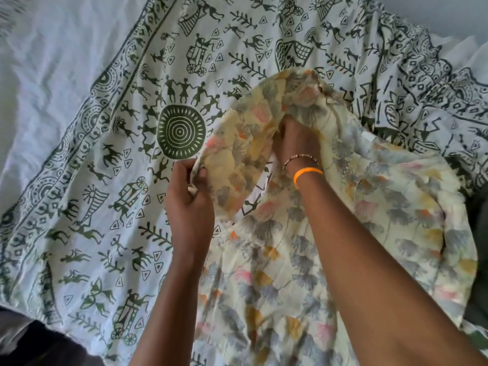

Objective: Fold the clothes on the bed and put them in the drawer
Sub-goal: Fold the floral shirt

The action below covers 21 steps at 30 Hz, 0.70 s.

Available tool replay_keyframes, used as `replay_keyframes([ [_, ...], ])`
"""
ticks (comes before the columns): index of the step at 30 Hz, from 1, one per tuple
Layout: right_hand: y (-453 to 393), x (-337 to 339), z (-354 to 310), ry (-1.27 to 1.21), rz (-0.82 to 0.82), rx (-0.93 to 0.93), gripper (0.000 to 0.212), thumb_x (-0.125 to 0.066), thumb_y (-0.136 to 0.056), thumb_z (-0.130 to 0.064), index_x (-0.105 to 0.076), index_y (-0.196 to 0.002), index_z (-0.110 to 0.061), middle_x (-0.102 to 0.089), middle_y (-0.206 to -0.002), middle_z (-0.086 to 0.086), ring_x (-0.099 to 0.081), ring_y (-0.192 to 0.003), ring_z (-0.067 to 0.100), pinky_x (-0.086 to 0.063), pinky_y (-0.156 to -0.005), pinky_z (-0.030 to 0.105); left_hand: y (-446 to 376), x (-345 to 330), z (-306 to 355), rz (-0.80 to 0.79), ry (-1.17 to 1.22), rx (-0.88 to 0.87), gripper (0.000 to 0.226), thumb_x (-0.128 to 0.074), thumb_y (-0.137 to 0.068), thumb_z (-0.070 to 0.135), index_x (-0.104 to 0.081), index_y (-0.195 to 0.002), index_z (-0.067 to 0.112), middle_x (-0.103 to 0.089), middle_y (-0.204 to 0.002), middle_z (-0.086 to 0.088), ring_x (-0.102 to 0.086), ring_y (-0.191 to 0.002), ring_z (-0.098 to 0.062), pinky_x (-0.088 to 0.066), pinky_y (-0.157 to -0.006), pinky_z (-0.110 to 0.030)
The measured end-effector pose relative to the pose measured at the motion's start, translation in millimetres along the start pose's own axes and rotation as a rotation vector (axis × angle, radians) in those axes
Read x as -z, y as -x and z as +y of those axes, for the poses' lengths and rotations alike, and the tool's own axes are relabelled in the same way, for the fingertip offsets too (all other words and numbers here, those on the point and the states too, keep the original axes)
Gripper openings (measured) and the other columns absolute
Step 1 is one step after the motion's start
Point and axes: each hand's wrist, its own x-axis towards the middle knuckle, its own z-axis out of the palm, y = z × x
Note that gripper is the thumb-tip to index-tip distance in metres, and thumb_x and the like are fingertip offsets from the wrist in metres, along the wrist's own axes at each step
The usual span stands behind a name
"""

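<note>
1. Head view, looking straight down on the bed: a floral garment (330,233), pale yellow with grey, pink and orange blooms, lies bunched over the right half of a printed bedspread (105,143) covered in dark green figures and carts.
2. The left hand (188,204) is closed tight on the garment's edge, thumb and fingers pinching a fold of cloth. That looks like an anchor, keeping one end taut while the other hand works.
3. The right hand (295,140) is reaching in deep. Its fingers are buried under a raised hump of fabric, so I cannot tell whether they grip or lie flat. My guess is that it is inside a sleeve or an opening, turning it right side out or hunting for a seam.
4. On the right wrist sit an orange band (307,173) and a thin beaded bracelet (299,158), both clear of the cloth.
5. The garment is not yet flat, so folding proper has barely begun. It needs spreading smooth first.
6. No drawer is in sight from here.
7. A plain white sheet (39,83) shows at the far left, beyond the bedspread's border.
</note>
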Motion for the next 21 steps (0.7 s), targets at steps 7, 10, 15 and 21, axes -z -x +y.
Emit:
replay_keyframes([
  [7,-29.7,18.6,-18.7,-0.792,-0.464,-0.22,0.028,-0.035,-0.096,0.0,-0.052,-0.079,-0.015,-0.059,-0.058,-0.003,-0.051,-0.039,0.005,-0.036,-0.041,0.013,-32.5,0.6,28.4,0.061,-0.021,-0.15,0.014,-0.051,-0.091,0.004,-0.063,-0.096,0.006,-0.056,-0.081,0.004,-0.043,-0.069,0.002,-0.033,-0.061,-0.016],
  [10,-32.5,35.8,1.0,-1.145,-0.303,-0.47,0.039,-0.029,-0.101,-0.022,-0.051,-0.071,-0.01,-0.057,-0.04,-0.003,-0.049,-0.031,0.007,-0.036,-0.035,0.012,-24.1,3.0,32.4,-0.055,-0.125,-0.301,0.021,-0.054,-0.086,0.005,-0.066,-0.102,0.012,-0.054,-0.083,0.007,-0.046,-0.073,0.005,-0.037,-0.06,-0.014],
  [15,-43.9,56.1,37.9,-1.285,-0.248,-0.535,0.053,-0.032,-0.091,-0.061,-0.057,-0.085,-0.015,-0.064,-0.082,0.005,-0.059,-0.065,0.018,-0.055,-0.058,0.027,32.3,2.6,8.4,-0.459,-0.272,-0.442,0.028,-0.071,-0.073,0.006,-0.073,-0.094,0.025,-0.057,-0.077,0.006,-0.048,-0.066,-0.009,-0.038,-0.055,-0.026],
  [21,-43.1,53.6,50.0,-0.672,-0.048,-0.437,0.047,-0.068,-0.081,-0.022,-0.056,-0.125,-0.008,-0.058,-0.124,0.01,-0.055,-0.107,0.022,-0.047,-0.086,0.029,94.3,0.8,-23.9,-0.601,-0.578,-0.431,0.064,-0.073,-0.057,-0.018,-0.074,-0.1,0.028,-0.062,-0.087,0.005,-0.051,-0.078,-0.018,-0.044,-0.063,-0.032],
])
